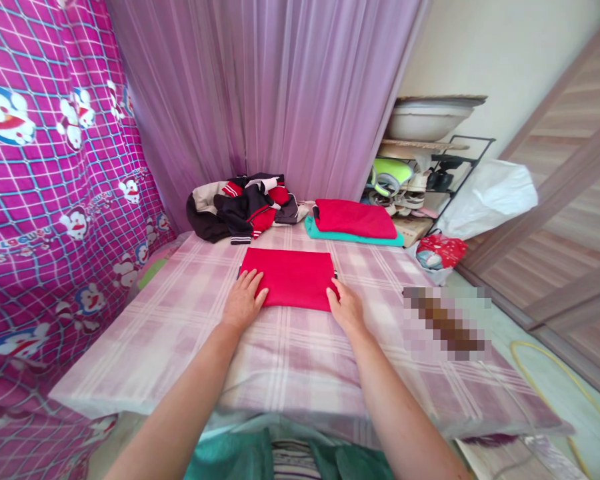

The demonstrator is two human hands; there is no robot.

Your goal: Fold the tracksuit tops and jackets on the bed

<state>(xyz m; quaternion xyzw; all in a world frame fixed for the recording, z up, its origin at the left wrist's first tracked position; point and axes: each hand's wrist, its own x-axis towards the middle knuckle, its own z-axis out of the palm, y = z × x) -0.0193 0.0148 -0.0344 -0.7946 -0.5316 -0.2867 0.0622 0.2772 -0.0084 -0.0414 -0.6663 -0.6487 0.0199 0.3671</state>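
Note:
A red garment (pixel 293 277), folded into a neat rectangle, lies flat on the plaid-covered table in front of me. My left hand (pixel 244 300) rests on its left edge, fingers stretched out and thumb on the red cloth. At the opposite edge, my right hand (pixel 347 303) touches the right side, with its thumb on the cloth and its fingers extended along the border. Small dark, white-striped bits of fabric stick out at both sides of the garment. What lies inside the folds is hidden.
Behind lies a crumpled heap of dark, red and white clothes (pixel 250 203). To its right, a folded red garment (pixel 355 219) sits on a folded teal one (pixel 350 235). A shoe rack (pixel 443 170) stands beyond the table (pixel 170 347). A blurred brown object (pixel 447 323) lies at right.

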